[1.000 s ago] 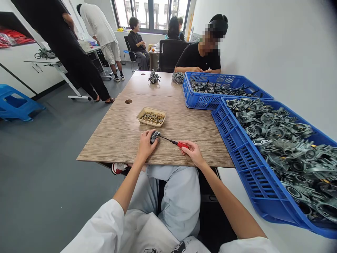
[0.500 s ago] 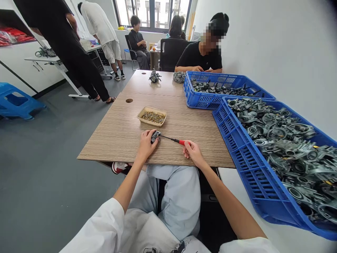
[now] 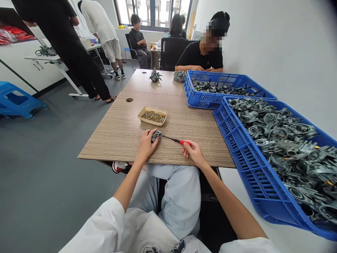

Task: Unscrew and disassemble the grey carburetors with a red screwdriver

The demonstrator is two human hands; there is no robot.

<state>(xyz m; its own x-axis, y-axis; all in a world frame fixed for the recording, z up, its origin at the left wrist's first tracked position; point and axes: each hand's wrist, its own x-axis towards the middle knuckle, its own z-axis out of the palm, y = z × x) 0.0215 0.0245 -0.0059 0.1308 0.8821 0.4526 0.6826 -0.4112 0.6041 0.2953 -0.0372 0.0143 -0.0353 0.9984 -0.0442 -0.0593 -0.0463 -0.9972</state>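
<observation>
My left hand [image 3: 147, 143] is closed around a small grey metal part [image 3: 156, 135] at the near side of the table, its fingers hiding some of it. From the right, my right hand [image 3: 193, 152] grips the red handle of a screwdriver [image 3: 181, 142]. The screwdriver's dark shaft lies nearly level, and its tip meets the metal part; the exact contact spot is too small to make out. Just beyond my left hand stands a tan tray [image 3: 142, 120] with many small brass-coloured and silvery screws [image 3: 154, 116] in it.
On my right, a blue crate [image 3: 243, 160] holds many grey metal castings [image 3: 286, 140]; behind it, another blue crate [image 3: 196, 102] holds dark parts. A metal assembly [image 3: 155, 75] and a silvery pile [image 3: 179, 76] lie farther back on the table [image 3: 113, 140]. A person in black [image 3: 201, 58] sits across.
Both hands keep their hold on the metal part and the screwdriver. My right hand's fingers have shifted very slightly on the handle. The standing person in black at the left has moved an arm.
</observation>
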